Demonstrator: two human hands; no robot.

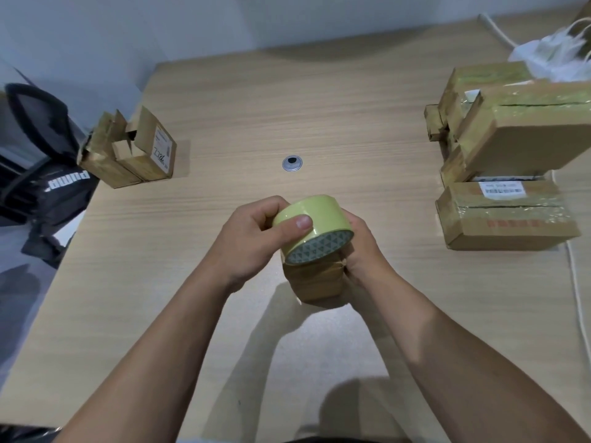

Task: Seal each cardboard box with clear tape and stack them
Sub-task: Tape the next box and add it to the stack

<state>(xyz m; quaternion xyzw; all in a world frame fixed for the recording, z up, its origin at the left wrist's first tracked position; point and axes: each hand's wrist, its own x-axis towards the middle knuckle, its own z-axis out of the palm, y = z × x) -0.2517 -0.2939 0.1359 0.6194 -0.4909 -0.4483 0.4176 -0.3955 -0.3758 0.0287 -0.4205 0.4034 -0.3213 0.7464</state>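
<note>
At the left edge of the table (351, 107), just beside a black bag (48, 180), two open boxes (128, 151) stand with their flaps up and no fresh tape showing, so they look yet to be sealed. In the middle, near the person, the left hand (252, 238) grips the tape roll (311, 228), thumb pressed on its outer face and fingers curled round the far side. The roll sits against the top of a small box (319, 279), which the right hand (358, 251) holds from the side and beneath, fingers wrapped round it though mostly hidden. This box appears to be mid-sealing. On the right, several taped boxes (511, 135) lie piled on one another, glossy with tape, below a white bag (550, 55). The task looks more than half done.
</note>
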